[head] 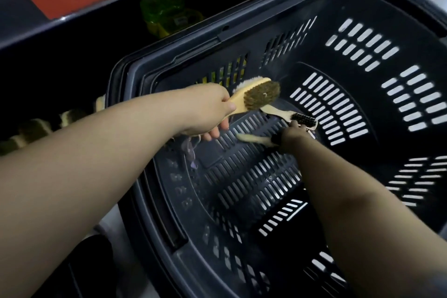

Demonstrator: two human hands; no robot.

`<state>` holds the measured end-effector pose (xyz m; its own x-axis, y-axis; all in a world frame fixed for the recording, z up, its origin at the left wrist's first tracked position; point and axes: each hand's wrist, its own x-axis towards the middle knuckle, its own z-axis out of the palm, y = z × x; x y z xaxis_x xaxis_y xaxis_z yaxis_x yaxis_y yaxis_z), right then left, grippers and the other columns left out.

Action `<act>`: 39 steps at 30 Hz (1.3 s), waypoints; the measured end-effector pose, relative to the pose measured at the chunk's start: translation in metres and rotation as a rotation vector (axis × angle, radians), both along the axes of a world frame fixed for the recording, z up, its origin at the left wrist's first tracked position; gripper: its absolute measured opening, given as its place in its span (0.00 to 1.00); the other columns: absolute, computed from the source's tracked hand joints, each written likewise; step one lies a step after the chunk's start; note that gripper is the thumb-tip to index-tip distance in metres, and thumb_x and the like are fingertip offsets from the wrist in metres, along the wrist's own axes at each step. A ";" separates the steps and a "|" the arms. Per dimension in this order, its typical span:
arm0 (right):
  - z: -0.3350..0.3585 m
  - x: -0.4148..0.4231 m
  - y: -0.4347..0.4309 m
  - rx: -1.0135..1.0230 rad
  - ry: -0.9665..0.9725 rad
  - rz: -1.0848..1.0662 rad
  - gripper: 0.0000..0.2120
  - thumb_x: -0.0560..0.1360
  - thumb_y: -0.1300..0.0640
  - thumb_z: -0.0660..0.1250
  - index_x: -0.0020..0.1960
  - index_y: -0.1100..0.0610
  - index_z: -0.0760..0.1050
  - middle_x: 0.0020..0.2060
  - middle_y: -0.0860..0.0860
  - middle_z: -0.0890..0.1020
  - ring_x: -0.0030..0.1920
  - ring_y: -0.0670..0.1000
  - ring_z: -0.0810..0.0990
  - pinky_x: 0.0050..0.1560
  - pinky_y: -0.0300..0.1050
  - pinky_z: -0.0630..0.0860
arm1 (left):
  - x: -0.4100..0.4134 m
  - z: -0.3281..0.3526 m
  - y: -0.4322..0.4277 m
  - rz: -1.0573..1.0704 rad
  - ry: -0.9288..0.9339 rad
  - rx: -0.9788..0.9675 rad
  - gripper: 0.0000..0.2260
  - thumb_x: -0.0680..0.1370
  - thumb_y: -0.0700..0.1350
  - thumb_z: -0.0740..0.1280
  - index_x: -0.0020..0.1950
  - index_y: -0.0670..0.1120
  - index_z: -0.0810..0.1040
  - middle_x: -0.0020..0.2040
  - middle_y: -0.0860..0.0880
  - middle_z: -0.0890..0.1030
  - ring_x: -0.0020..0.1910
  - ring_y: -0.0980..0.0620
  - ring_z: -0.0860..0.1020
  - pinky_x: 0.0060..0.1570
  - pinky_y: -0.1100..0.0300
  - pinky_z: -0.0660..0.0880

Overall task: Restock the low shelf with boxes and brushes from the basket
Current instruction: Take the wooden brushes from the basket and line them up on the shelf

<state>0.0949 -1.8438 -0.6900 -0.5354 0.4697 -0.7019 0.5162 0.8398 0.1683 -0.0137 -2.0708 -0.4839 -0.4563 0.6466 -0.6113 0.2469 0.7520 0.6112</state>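
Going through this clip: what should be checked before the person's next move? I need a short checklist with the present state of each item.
1. Left hand holds the brown-bristle brush securely: ok, its fingers curl round the wooden handle.
2. Right hand has gripped a brush: cannot tell, it is blurred and low in the basket.
3. Brushes to pick remain: ok, a black-bristle brush and a blurred brush lie on the basket floor.
4. Boxes remain: cannot tell, none shows, but the arms hide part of the floor.
5. Room on the low shelf: cannot tell, it is too dark.
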 end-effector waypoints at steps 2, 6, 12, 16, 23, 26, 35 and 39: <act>0.024 -0.014 0.003 -0.303 -0.183 0.017 0.18 0.76 0.52 0.64 0.64 0.55 0.73 0.57 0.54 0.77 0.55 0.55 0.77 0.55 0.48 0.76 | -0.001 0.000 0.000 0.007 0.024 0.005 0.07 0.81 0.44 0.58 0.54 0.43 0.72 0.42 0.47 0.80 0.35 0.52 0.77 0.33 0.62 0.75; 0.099 -0.037 0.000 -0.803 -0.269 -0.359 0.18 0.74 0.62 0.63 0.65 0.60 0.72 0.47 0.56 0.81 0.43 0.52 0.81 0.39 0.42 0.79 | -0.004 0.002 0.001 -0.075 0.182 -0.072 0.10 0.79 0.46 0.63 0.59 0.44 0.70 0.48 0.45 0.78 0.43 0.47 0.77 0.39 0.55 0.73; 0.172 -0.037 -0.015 -1.154 0.099 -0.570 0.07 0.76 0.65 0.56 0.46 0.66 0.72 0.31 0.55 0.78 0.26 0.46 0.78 0.25 0.35 0.75 | -0.001 0.006 -0.003 0.039 -0.057 0.001 0.08 0.80 0.42 0.61 0.58 0.49 0.71 0.46 0.44 0.79 0.44 0.45 0.79 0.40 0.52 0.76; 0.182 -0.033 -0.015 -1.193 0.279 -0.663 0.10 0.78 0.64 0.54 0.43 0.65 0.73 0.31 0.54 0.79 0.27 0.46 0.79 0.26 0.34 0.76 | -0.001 0.013 -0.006 0.102 -0.230 0.063 0.07 0.81 0.43 0.60 0.58 0.52 0.70 0.49 0.47 0.83 0.35 0.55 0.78 0.29 0.63 0.73; 0.165 -0.039 -0.015 -1.263 0.364 -0.764 0.13 0.73 0.54 0.62 0.50 0.63 0.75 0.38 0.54 0.83 0.36 0.48 0.84 0.33 0.37 0.81 | -0.006 0.009 -0.015 0.002 -0.152 0.060 0.28 0.71 0.44 0.74 0.67 0.49 0.66 0.45 0.49 0.80 0.36 0.53 0.79 0.29 0.64 0.76; 0.152 -0.054 -0.005 -1.343 0.500 -0.849 0.22 0.71 0.41 0.60 0.51 0.59 0.77 0.43 0.54 0.81 0.41 0.49 0.81 0.41 0.41 0.82 | -0.009 0.006 -0.016 -0.049 0.008 -0.013 0.27 0.71 0.47 0.74 0.66 0.49 0.67 0.51 0.48 0.80 0.44 0.47 0.81 0.42 0.50 0.81; 0.002 -0.005 0.040 0.066 0.127 -0.256 0.25 0.78 0.52 0.59 0.72 0.59 0.59 0.69 0.59 0.65 0.69 0.61 0.64 0.69 0.54 0.63 | -0.011 0.003 -0.011 -0.167 0.162 -0.136 0.16 0.73 0.50 0.70 0.57 0.48 0.70 0.52 0.48 0.79 0.49 0.47 0.78 0.51 0.49 0.76; -0.012 0.010 0.038 0.235 0.180 -0.136 0.20 0.78 0.56 0.57 0.68 0.59 0.66 0.66 0.59 0.66 0.67 0.60 0.65 0.65 0.54 0.64 | -0.011 0.003 -0.005 -0.186 0.199 -0.156 0.17 0.73 0.51 0.70 0.58 0.50 0.70 0.52 0.50 0.79 0.48 0.48 0.78 0.50 0.49 0.76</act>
